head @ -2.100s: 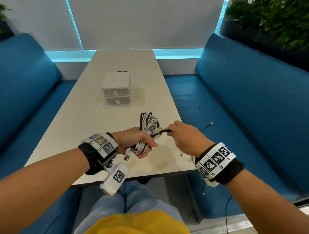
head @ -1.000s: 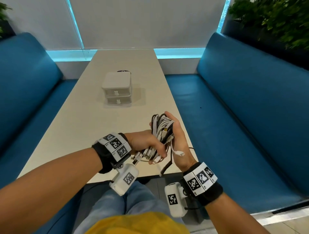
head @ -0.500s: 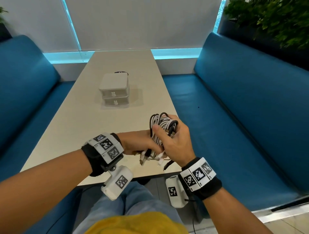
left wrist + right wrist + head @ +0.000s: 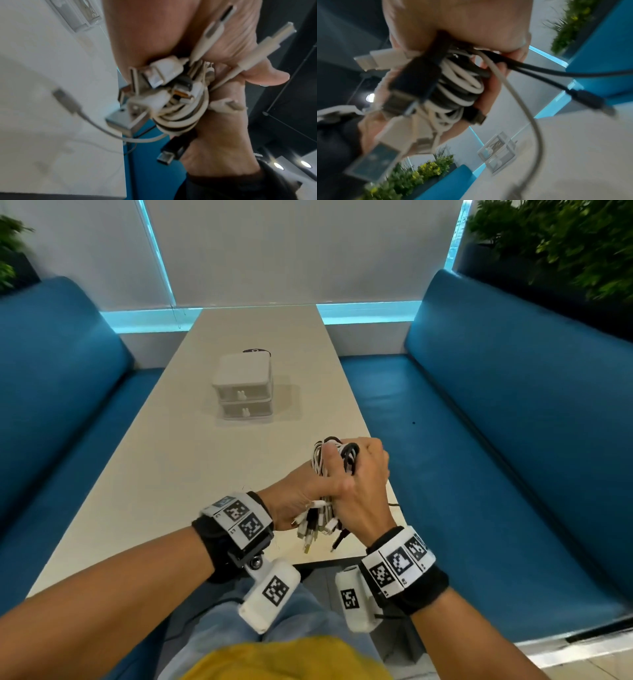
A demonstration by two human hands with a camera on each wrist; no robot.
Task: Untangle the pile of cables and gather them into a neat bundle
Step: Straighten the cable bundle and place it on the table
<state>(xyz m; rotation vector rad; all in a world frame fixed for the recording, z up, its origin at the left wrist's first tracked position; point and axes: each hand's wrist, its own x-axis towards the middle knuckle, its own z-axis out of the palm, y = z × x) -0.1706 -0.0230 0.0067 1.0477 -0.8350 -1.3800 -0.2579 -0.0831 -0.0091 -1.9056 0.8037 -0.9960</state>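
The cables (image 4: 320, 462) wear smooth rubbery sheaths, white and black, faintly glossy; their plugs (image 4: 120, 122) end in bright bare metal shells. The table (image 4: 191, 460) is a matt, pale, smooth laminate. At 12 o'clock the drawer box (image 4: 244, 385) looks like satin white plastic with translucent fronts. The benches (image 4: 496, 405) show smooth blue leatherette.

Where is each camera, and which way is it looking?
Head: on the person's head, looking down the table; both forearms, left hand and right hand show.
Left wrist: looks along the left hand at the cable bundle.
Right wrist: looks along the right hand's fingers at the bundle.
All three share the bundle and the drawer box.
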